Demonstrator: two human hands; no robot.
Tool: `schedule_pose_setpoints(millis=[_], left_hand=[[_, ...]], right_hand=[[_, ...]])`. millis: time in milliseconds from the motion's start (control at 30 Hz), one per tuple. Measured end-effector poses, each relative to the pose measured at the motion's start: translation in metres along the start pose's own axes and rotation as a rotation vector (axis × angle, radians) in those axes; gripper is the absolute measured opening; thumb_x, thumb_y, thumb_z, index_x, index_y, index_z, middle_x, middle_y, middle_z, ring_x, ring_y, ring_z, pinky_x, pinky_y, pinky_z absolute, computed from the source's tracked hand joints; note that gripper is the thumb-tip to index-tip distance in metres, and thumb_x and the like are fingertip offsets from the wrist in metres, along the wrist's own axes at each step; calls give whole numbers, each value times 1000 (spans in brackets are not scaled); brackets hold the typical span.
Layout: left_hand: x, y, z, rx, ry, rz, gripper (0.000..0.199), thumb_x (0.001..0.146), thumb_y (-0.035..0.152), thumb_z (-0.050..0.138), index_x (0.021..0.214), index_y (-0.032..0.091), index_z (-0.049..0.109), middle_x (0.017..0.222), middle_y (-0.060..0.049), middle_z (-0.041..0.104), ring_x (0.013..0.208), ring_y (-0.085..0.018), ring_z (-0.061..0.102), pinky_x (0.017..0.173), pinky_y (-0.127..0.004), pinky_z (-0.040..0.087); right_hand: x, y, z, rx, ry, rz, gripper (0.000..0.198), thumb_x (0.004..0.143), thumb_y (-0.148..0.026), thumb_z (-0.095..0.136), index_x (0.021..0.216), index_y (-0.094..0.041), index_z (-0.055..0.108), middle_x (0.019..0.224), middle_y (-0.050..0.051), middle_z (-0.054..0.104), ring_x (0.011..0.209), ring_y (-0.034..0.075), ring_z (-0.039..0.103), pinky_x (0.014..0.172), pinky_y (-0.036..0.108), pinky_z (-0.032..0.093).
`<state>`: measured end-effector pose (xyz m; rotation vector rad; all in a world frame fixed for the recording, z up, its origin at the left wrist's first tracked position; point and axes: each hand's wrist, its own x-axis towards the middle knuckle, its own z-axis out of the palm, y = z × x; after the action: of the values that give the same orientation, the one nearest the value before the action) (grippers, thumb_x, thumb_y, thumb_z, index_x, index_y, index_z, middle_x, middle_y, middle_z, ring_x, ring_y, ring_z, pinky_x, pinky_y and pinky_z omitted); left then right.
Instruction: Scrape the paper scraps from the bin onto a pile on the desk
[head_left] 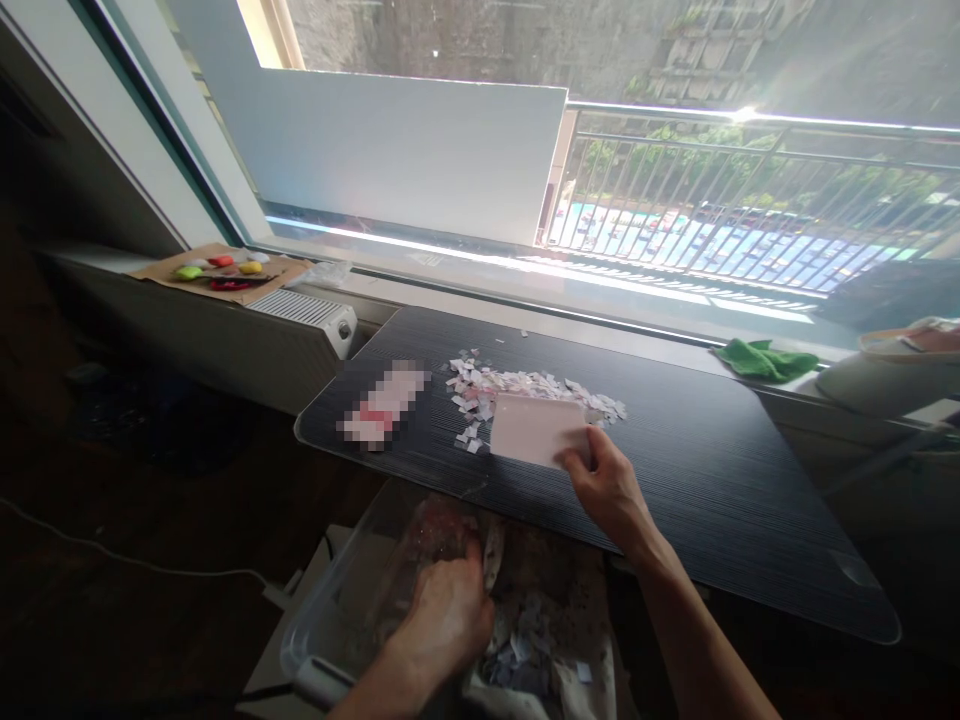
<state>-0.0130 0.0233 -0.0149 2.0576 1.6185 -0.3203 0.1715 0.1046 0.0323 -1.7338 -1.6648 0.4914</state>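
My right hand (609, 490) grips the right end of a pale rectangular card (534, 428), fingers closed round its edge. The card stands tilted on the dark tabletop (697, 470), against the near side of a heap of small torn paper scraps (517, 384). Below the table's front edge, my left hand (450, 605) is closed at the rim of a light, dark-spotted bag (592, 575); its fingertips are partly hidden. Inside the bag lie more paper scraps (532, 640). A clear plastic bin (322, 590) is to the left of that hand.
A blurred pink-and-white item (384, 405) lies on the table's left part. On the sill are a green cloth (766, 360) and a rounded container (885, 375). Left of the table, cardboard with colourful pieces (225, 270) rests above a radiator (300, 318). A cable (150, 562) crosses the floor.
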Motion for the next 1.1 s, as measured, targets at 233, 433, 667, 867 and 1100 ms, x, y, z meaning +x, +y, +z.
schedule_pose_setpoints(millis=[233, 433, 667, 867, 1100], left_hand=[[0, 1, -4, 1, -45, -11, 65, 70, 24, 37, 130, 5, 21, 87, -14, 63, 85, -26, 59, 73, -35, 43], [-1, 2, -5, -1, -35, 1, 65, 70, 25, 37, 130, 5, 22, 87, -13, 64, 85, -26, 59, 74, -35, 43], [-1, 4, -10, -21, -61, -39, 65, 68, 24, 39, 128, 6, 24, 89, -12, 64, 83, -26, 60, 72, -35, 44], [0, 3, -7, -10, -42, -25, 61, 70, 25, 38, 127, 6, 28, 87, -14, 64, 85, -26, 59, 73, -36, 43], [0, 4, -9, -4, -42, -31, 62, 70, 25, 38, 127, 5, 27, 88, -15, 64, 84, -27, 60, 72, -37, 43]], right_hand=[[-1, -8, -3, -2, -8, -18, 18, 74, -28, 43, 88, -20, 52, 62, -2, 54, 53, 12, 46, 52, 22, 35], [1, -8, 2, -27, 39, -27, 20, 74, -28, 42, 90, -21, 52, 63, -1, 54, 53, 12, 46, 51, 22, 35], [-7, -14, 1, 36, -67, -61, 19, 74, -27, 43, 89, -21, 52, 66, -1, 58, 55, 12, 48, 55, 22, 37], [-15, -2, -28, -19, 2, 60, 22, 73, -31, 46, 91, -21, 53, 66, -1, 58, 55, 12, 48, 54, 23, 37], [-8, -4, -10, 52, 14, 8, 21, 73, -32, 45, 89, -20, 53, 65, -2, 55, 54, 11, 45, 53, 22, 36]])
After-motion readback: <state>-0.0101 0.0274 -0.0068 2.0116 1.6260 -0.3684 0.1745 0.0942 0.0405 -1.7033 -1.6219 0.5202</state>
